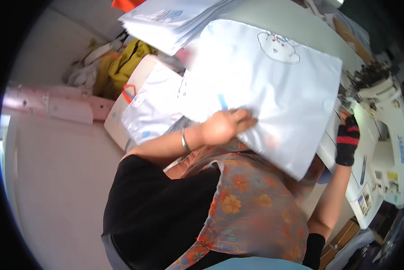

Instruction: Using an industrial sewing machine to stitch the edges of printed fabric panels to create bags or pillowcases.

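A large, glossy white fabric panel with a cartoon animal face near its far edge spreads across the middle. My bare left hand, with a silver bangle at the wrist, is closed on its near left edge, fingers curled over the material. At the panel's right side, my right hand wears a black and red fingerless glove. Its fingers are bent together beside the needle area of a white sewing machine; what they pinch, if anything, is hidden.
Beyond the panel lies a stack of similar white printed pieces. More white printed material rests at left, beside an orange loop. A yellow bag sits further left. A dark, thin tool lies on the machine bed.
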A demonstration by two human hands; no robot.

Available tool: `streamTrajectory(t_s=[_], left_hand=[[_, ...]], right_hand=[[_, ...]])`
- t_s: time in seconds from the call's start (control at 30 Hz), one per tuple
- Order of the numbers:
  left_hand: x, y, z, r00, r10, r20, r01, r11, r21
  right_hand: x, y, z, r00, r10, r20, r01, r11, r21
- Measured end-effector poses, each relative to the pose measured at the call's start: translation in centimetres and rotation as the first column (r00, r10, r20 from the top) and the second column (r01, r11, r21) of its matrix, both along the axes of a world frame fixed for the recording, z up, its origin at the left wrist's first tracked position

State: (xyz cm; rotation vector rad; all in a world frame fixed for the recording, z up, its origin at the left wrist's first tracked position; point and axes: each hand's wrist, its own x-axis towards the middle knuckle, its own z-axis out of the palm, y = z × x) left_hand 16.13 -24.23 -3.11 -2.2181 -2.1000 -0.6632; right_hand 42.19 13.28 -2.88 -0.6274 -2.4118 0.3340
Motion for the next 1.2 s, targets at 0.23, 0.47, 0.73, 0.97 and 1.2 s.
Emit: streamTrajectory(t_s=[0.23, 0.47, 0.73, 0.97, 1.2], left_hand=[[-2.2, -17.5, -10.0, 0.676, 0.734, 0.067, -0.695, 0.665, -0.274], [-10.7, -20.2, -15.5, 0.446, 0.875, -0.188, -0.868, 0.372, -0.328], [-13.3, -6.8, -2.7, 0.796, 0.593, -0.124, -0.574, 0.804, 0.157], [-21.6, 7.2, 13.2, 0.547, 0.674, -0.496, -0.605, 0.728, 0.322], [-25.6, 10.8, 13.8, 0.485, 0.648, -0.587, -0.714, 0.681, 0.163]], right_hand=[[0.8, 2.0, -0.5, 0.988, 0.059, 0.145, -0.074, 0.992, 0.1], [0.9, 1.4, 0.0, 0.98, 0.0, 0.198, -0.027, 0.99, 0.136], [2.0, -2.9, -0.4, 0.981, 0.003, 0.196, -0.02, 0.996, 0.081], [1.4, -5.7, -0.3, 0.99, -0.059, 0.125, 0.041, 0.989, 0.141], [1.0, -6.2, 0.4, 0.997, -0.064, 0.053, 0.058, 0.992, 0.11]])
